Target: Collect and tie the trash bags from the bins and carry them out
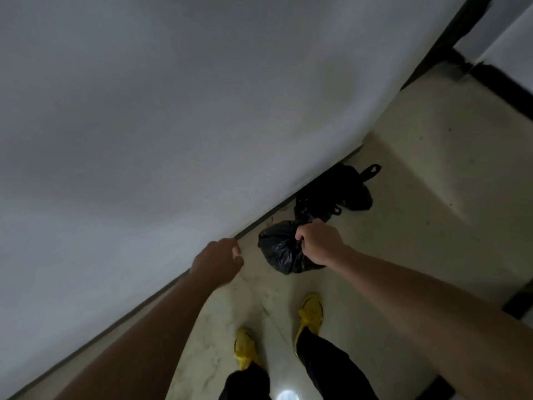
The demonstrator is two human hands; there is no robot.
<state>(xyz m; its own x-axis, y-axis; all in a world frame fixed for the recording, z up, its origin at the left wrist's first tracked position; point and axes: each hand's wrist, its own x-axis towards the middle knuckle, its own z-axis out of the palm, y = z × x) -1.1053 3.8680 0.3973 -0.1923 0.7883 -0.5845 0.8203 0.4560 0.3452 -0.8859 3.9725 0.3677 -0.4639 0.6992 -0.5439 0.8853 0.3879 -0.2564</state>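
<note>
Two black bags at least lie by the wall (144, 111), so we judge we are at the carrying-out step. Our right hand (320, 243) is fisted tight round the gathered neck of the nearer bag (277, 249), low over the floor (418, 197). The farther bag (346, 189) lies just beyond. Our left hand (219, 261) hangs loosely curled, holding nothing. Next it should probably reach past for the farther bag's handles

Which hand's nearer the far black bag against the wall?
Right. The right hand sits just short of the far bag, gripping the nearer bag; the left hand hangs empty farther left.
</note>
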